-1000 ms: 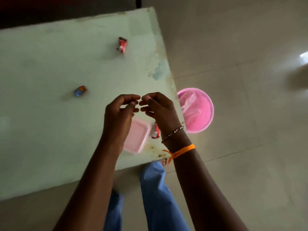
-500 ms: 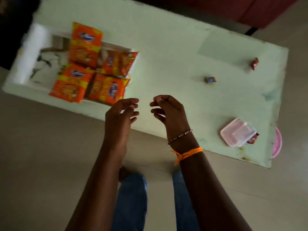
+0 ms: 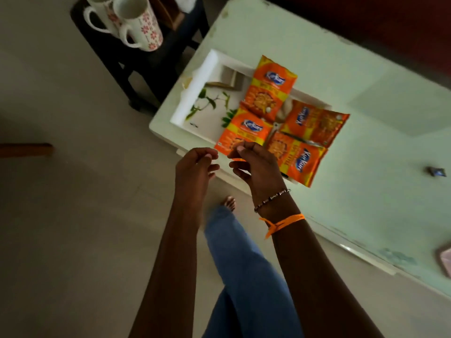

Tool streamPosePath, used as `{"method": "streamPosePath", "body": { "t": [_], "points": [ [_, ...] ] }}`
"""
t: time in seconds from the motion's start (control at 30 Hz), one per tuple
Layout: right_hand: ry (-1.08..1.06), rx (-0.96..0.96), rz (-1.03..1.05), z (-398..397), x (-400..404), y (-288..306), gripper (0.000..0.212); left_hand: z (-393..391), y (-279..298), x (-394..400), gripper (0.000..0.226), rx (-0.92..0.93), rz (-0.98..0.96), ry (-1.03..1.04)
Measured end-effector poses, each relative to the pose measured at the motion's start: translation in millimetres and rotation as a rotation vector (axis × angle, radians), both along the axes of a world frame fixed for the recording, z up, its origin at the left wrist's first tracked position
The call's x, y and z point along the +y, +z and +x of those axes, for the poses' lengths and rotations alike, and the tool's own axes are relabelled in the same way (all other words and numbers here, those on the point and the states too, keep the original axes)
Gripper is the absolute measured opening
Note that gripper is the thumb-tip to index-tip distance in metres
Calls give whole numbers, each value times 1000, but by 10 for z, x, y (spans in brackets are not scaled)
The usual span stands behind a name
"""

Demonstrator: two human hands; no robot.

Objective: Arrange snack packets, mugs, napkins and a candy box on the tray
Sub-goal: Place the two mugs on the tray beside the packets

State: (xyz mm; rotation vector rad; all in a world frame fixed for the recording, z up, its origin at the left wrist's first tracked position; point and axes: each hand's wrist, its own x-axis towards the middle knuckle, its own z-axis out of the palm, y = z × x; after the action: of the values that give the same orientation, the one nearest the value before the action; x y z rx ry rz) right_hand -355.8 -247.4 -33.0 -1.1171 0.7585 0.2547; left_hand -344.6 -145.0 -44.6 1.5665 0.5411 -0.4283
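A white tray with a leaf print lies at the near left end of the pale green table. Several orange snack packets lie across its right half, some hanging over the rim. A small wooden piece sits in the tray's far corner. Two white mugs with red flower patterns stand on a dark stool left of the table. My left hand and my right hand hover side by side at the tray's near edge, fingers loosely curled, holding nothing.
A small wrapped candy lies on the table at the right. The corner of a pink box shows at the right frame edge. My leg and bare foot are on the tiled floor below the hands.
My view has swung left from the pink box end of the table to the tray end. The tray and mugs have come into view, and my hands stay together and empty.
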Motion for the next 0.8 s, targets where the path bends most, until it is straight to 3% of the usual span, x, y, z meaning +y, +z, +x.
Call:
{"method": "streamPosePath", "body": {
  "t": [0.27,0.43,0.6,0.7,0.8],
  "points": [
    [26,36,-24,1193,557,-56,25,1077,-36,536,26,-5,42,-73],
    [137,6,-77,1728,925,-43,23,1651,-66,951,25,-32,69,8],
    [131,44,-5,2192,1245,-36,14,2184,-180,1329,17,20,60,8],
    [137,85,-25,2429,1393,-62,5,2479,-270,1490,19,53,80,-22],
    [117,118,-71,2685,1562,-148,12,2832,-316,1656,27,73,106,46]
  ]
}}
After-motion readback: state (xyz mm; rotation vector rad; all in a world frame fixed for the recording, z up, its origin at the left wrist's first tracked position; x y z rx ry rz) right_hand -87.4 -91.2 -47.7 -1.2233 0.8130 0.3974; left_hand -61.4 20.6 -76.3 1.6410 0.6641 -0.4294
